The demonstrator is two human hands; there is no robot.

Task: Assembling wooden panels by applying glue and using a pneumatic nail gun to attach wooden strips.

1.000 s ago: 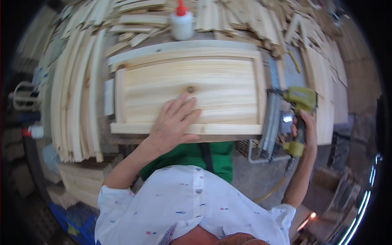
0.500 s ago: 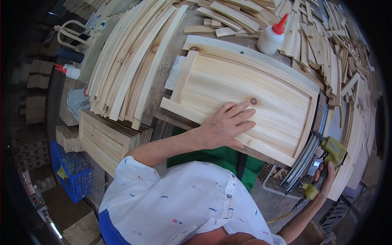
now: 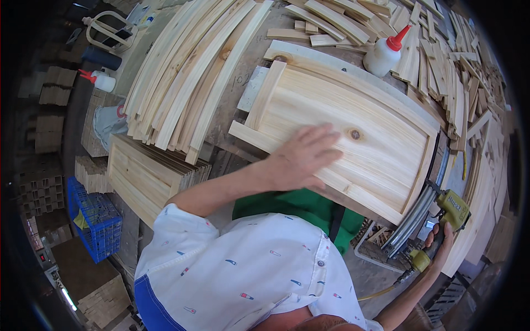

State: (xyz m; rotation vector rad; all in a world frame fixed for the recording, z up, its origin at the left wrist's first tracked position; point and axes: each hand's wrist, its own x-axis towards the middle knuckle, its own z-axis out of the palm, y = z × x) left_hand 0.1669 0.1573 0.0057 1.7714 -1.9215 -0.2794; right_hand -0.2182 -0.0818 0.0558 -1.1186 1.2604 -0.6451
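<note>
A pale wooden panel (image 3: 386, 151) with a raised frame along its edges and a dark knot lies on the bench before me. My left hand (image 3: 303, 157) is over its near left part, fingers stretched out and a little blurred. Nothing shows in that hand, and whether it touches the wood I cannot tell. At the right, my right hand (image 3: 440, 240) is wrapped round the handle of a green nail gun (image 3: 454, 208), whose nose points toward the panel's right edge. A yellow air hose (image 3: 381, 294) runs from the gun.
A white glue bottle (image 3: 382, 58) with a red tip stands behind the panel. Long wood strips (image 3: 187, 71) lie stacked at the left, above several finished frames (image 3: 144, 176). Loose offcuts (image 3: 436, 77) pile up at the far right. A blue crate (image 3: 98, 226) sits lower left.
My left hand has shifted slightly back from the knot, its fingers now blurred. The whole view has shifted a little. The right hand keeps its grip on the nail gun.
</note>
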